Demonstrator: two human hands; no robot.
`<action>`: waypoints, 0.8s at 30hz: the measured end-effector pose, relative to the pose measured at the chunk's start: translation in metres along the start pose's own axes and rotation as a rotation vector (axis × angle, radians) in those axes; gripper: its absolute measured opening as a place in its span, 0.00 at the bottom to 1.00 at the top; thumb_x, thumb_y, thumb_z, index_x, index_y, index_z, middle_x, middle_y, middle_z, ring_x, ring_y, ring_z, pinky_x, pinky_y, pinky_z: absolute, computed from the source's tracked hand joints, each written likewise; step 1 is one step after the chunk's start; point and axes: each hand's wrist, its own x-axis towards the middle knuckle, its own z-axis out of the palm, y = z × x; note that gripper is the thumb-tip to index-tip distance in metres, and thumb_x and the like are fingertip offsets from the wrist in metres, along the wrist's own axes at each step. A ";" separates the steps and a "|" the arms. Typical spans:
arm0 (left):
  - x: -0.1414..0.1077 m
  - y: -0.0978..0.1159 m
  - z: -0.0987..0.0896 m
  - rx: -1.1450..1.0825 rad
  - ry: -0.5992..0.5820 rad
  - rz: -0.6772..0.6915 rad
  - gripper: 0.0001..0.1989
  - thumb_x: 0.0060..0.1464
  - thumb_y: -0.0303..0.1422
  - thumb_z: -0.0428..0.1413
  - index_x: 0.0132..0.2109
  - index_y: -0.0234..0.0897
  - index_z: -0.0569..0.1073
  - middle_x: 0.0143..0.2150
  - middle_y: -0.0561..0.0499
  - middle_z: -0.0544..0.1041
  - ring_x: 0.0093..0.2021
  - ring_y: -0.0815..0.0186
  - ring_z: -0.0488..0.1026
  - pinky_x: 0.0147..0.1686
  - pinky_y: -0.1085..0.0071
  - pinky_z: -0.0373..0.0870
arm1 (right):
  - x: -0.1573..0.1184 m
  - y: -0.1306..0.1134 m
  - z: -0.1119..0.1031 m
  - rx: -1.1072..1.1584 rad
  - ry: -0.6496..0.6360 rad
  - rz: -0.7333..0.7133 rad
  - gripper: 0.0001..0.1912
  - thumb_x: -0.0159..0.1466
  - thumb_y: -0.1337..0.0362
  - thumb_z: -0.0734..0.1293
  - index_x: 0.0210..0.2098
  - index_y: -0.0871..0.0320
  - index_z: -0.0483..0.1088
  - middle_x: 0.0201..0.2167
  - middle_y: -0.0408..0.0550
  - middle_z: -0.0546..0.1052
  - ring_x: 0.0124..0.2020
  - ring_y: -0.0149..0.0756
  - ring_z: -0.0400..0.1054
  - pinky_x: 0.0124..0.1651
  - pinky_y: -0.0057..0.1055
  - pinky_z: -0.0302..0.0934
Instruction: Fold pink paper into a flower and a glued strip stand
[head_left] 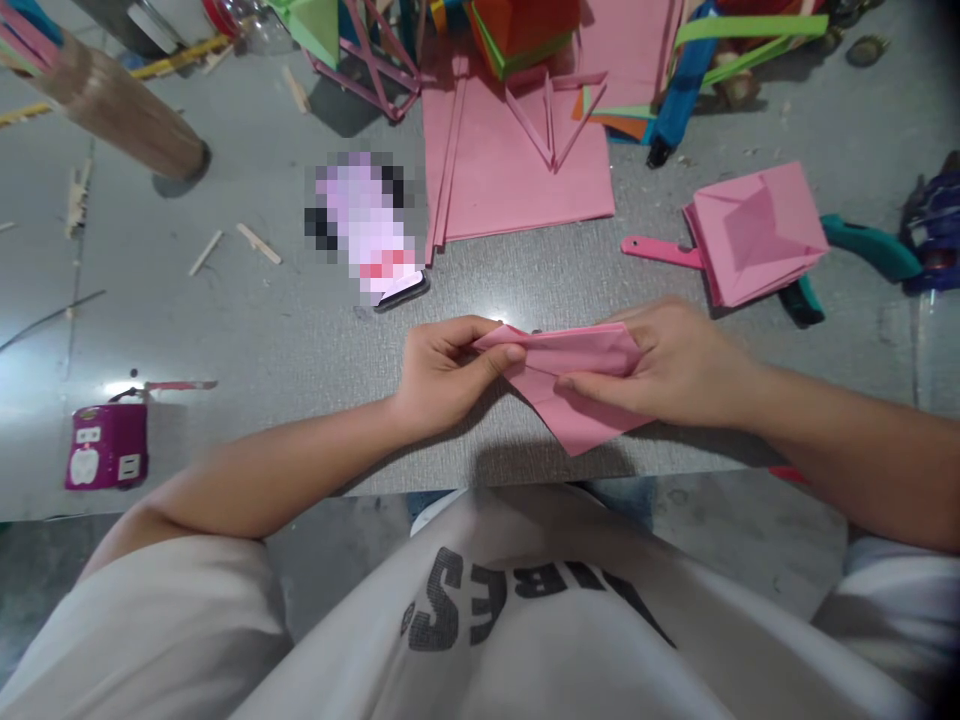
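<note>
Between my two hands is a piece of pink paper [577, 420], partly folded, with one corner pointing down toward me above the table's near edge. My left hand [454, 375] pinches its left end between thumb and fingers. At the other end my right hand [675, 360] grips the paper, the thumb lying across its front and the other fingers hidden behind. Right of my right hand, a stack of folded pink paper pieces [757, 235] lies on a pink-handled tool [660, 252] and teal-handled scissors [870, 248].
A phone [367, 220] with a blurred screen lies beyond my left hand. Pink sheets [517, 190] and paper strip shapes sit at the back, beside a blue cutter [682, 80]. A brown cylinder [124, 115] and a purple box with outlets [109, 447] are at left.
</note>
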 end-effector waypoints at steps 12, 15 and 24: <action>0.009 0.004 -0.001 0.029 0.131 -0.016 0.31 0.67 0.62 0.68 0.30 0.40 0.83 0.25 0.53 0.75 0.26 0.70 0.66 0.30 0.68 0.71 | 0.006 0.000 -0.020 0.069 -0.101 0.130 0.31 0.63 0.39 0.79 0.22 0.54 0.66 0.21 0.41 0.64 0.24 0.31 0.57 0.26 0.34 0.47; 0.011 0.002 -0.003 0.024 0.174 -0.030 0.28 0.65 0.61 0.70 0.33 0.40 0.85 0.26 0.52 0.78 0.27 0.70 0.68 0.31 0.69 0.72 | 0.008 0.003 -0.023 0.094 -0.078 0.138 0.30 0.61 0.38 0.80 0.22 0.55 0.69 0.23 0.42 0.68 0.26 0.33 0.61 0.28 0.32 0.50; 0.014 0.000 -0.009 0.124 0.033 -0.069 0.13 0.57 0.41 0.78 0.34 0.39 0.85 0.29 0.52 0.81 0.29 0.68 0.72 0.29 0.70 0.68 | 0.014 0.013 -0.021 0.024 0.136 0.017 0.23 0.62 0.42 0.82 0.51 0.47 0.85 0.46 0.50 0.88 0.42 0.50 0.79 0.44 0.47 0.77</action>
